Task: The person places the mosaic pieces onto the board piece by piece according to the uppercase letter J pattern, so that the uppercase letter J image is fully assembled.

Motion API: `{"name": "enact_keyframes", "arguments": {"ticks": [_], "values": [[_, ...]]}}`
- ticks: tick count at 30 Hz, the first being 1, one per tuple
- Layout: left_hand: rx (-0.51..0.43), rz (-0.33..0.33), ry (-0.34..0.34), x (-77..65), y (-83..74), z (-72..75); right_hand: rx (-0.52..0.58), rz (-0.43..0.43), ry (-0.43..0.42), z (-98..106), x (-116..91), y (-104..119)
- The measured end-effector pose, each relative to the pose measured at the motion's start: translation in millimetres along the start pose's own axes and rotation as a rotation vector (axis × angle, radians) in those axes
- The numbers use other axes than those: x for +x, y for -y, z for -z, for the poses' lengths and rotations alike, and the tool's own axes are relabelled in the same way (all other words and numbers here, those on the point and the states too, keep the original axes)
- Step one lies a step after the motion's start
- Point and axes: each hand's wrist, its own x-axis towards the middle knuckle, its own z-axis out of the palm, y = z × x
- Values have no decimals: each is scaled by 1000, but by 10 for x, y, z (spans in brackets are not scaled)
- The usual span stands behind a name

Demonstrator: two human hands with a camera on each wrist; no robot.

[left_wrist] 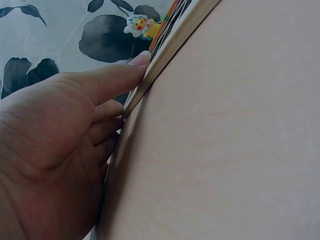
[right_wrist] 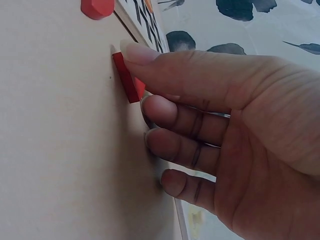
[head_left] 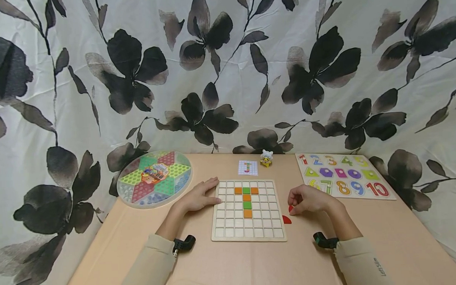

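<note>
A white grid board (head_left: 231,232) lies in the middle of the table, with orange and green squares (head_left: 247,205) forming a T on it. At its upper left edge rests my left hand (head_left: 196,197), fingers extended. In the left wrist view, the thumb (left_wrist: 117,77) lies on the board's rim. To the right of the board, my right hand (head_left: 310,199) pinches a small red block (right_wrist: 128,79) between thumb and fingers, close over the table. Another red piece (head_left: 287,219), shaped like a quarter circle, lies against the board's right edge.
Behind the board lies a small pattern card (head_left: 247,168) beside a yellow-and-white figurine (head_left: 266,158). A round, colourful star-patterned game board (head_left: 136,176) is at the back left. On the right lies a number and shape puzzle (head_left: 342,175). A floral curtain (head_left: 248,74) hangs behind the table.
</note>
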Motion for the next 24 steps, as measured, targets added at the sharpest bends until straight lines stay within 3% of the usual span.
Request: {"name": "enact_keyframes", "arguments": {"ticks": [17, 24], "values": [[7, -1, -2, 12, 3, 0, -9, -26, -24, -23, 12, 18], [-2, 14, 1, 0, -7, 2, 11, 18, 8, -33, 27, 32]]}}
